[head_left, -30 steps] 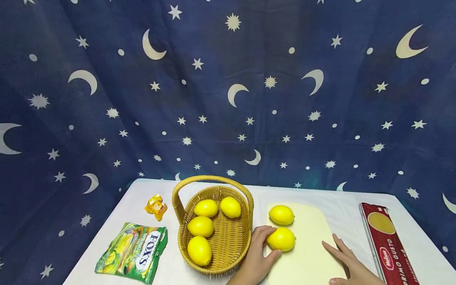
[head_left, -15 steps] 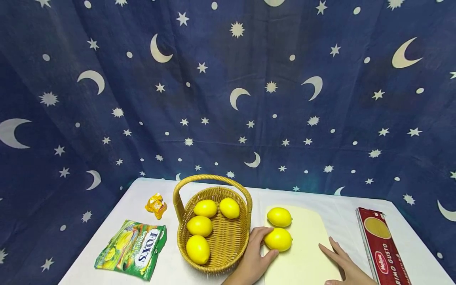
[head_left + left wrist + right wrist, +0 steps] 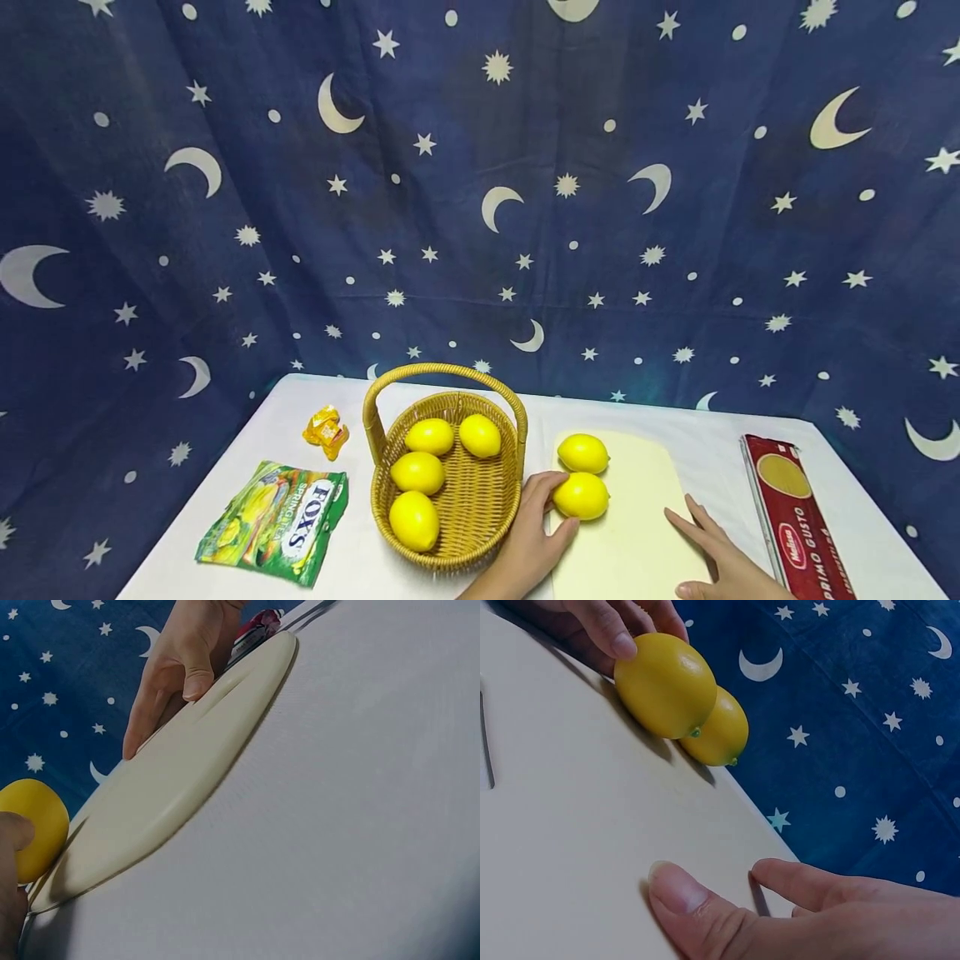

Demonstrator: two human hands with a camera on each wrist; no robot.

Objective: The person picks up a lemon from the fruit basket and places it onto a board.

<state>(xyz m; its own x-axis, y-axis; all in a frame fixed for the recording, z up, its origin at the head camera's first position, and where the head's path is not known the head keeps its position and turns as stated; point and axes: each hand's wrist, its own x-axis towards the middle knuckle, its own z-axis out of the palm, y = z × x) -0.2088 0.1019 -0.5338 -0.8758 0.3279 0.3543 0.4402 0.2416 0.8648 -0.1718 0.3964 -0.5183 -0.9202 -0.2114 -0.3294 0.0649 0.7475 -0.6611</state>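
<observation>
Slid a touch farther from the body since 1 second ago: the near lemon (image 3: pixel 582 497), now closer to the far lemon (image 3: pixel 583 453), with outlines meeting in the head view. Across the back, a deep-blue cloth (image 3: pixel 450 208) full of pale moons and stars. Below it, a white-covered table (image 3: pixel 708 458). Running off the bottom of the head view, a cream board (image 3: pixel 630 533); just left of it, a woven golden basket (image 3: pixel 480 512) with an arched handle and 4 more lemons (image 3: pixel 415 521) inside. Over to the right, a long red Melissa packet (image 3: pixel 798 517); over to the left, a green FOX'S bag (image 3: pixel 277 521).

Now to the hands: the left hand (image 3: pixel 532 529), thumb and fingers clamped on the near lemon; the right hand (image 3: pixel 720 554), fingers and thumb apart, at the board's right edge. And that near lemon: plump, bright yellow, smooth, glossy on top, green nub at the tip in the right wrist view, lying sideways by the board's left edge. Smallest of all, an orange wrapped piece (image 3: pixel 326 432) beyond the green bag.
</observation>
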